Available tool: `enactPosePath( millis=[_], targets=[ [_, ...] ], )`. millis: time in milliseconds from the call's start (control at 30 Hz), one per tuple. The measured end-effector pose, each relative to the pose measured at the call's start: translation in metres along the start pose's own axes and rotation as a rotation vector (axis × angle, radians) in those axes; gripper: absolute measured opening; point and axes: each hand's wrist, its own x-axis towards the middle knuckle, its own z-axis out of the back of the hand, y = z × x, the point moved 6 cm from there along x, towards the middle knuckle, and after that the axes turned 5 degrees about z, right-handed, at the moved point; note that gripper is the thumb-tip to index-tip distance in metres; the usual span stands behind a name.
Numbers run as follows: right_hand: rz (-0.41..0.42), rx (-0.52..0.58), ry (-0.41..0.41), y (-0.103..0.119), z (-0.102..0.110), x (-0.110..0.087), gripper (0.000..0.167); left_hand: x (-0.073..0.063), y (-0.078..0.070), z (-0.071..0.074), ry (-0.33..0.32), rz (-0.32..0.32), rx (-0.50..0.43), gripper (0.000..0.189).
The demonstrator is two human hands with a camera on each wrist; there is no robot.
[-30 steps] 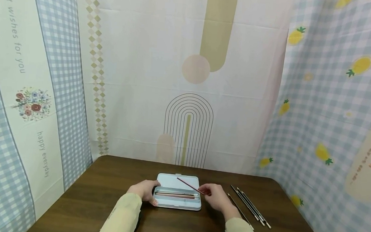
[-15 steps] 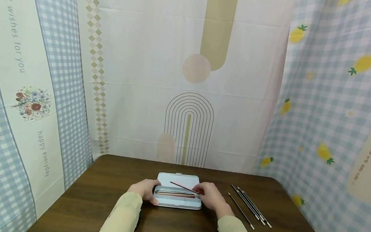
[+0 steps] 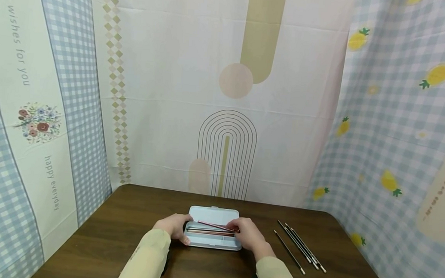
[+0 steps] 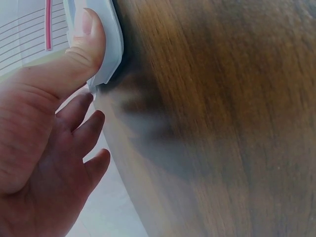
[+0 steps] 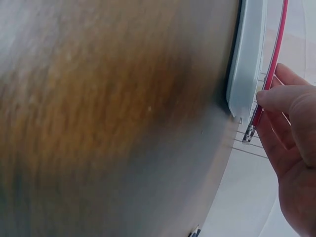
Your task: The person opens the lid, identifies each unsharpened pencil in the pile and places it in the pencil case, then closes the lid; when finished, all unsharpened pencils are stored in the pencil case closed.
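A pale blue pencil case [image 3: 209,242] lies unfolded on the table, its lid [image 3: 213,213] laid back on the far side. Several pencils [image 3: 209,232] rest lengthwise in its tray. My left hand [image 3: 173,227] grips the case's left end; the left wrist view has the thumb [image 4: 85,37] on the case's edge. Over the right part of the case, my right hand [image 3: 248,234] pinches a red pencil [image 3: 210,224] near its eraser end, between thumb and fingers [image 5: 279,98]. The pencil points left, above the tray's back edge, slightly tilted.
Right of the case, several dark pencils [image 3: 302,244] with white ends lie bunched on the brown wooden table [image 3: 144,206]. One separate pencil [image 3: 289,252] lies nearer the right forearm. Printed curtains [image 3: 162,109] surround the table at the back and sides.
My right hand has moved left with the red pencil, from the case's right side to over the tray, and the pencil has come down flatter. The left hand stays on the case.
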Motion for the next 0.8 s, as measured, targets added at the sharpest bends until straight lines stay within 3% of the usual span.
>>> enactPosePath(
  millis=[167, 200, 300, 533, 633, 800],
  targets=[
    [0.0, -0.004, 0.01, 0.003, -0.004, 0.002, 0.037, -0.017, -0.012, 0.011, -0.001, 0.0, 0.01, 0.073],
    [0.002, -0.003, 0.011, 0.003, -0.005, 0.002, 0.037, -0.01, -0.006, 0.006, -0.004, -0.007, 0.015, 0.074],
    [0.004, -0.004, 0.014, 0.003, -0.007, 0.003, 0.037, -0.005, -0.004, 0.003, 0.0, -0.01, 0.013, 0.075],
    [0.015, -0.002, 0.005, 0.005, -0.007, 0.006, 0.036, -0.013, -0.007, 0.007, 0.005, 0.012, 0.004, 0.076],
    [0.017, -0.003, 0.01, 0.007, -0.007, 0.008, 0.033, -0.001, 0.001, 0.001, 0.008, 0.017, 0.008, 0.078],
    [-0.008, -0.002, 0.028, 0.009, -0.008, 0.013, 0.03, 0.029, 0.023, -0.019, -0.021, -0.047, 0.064, 0.085]
  ],
)
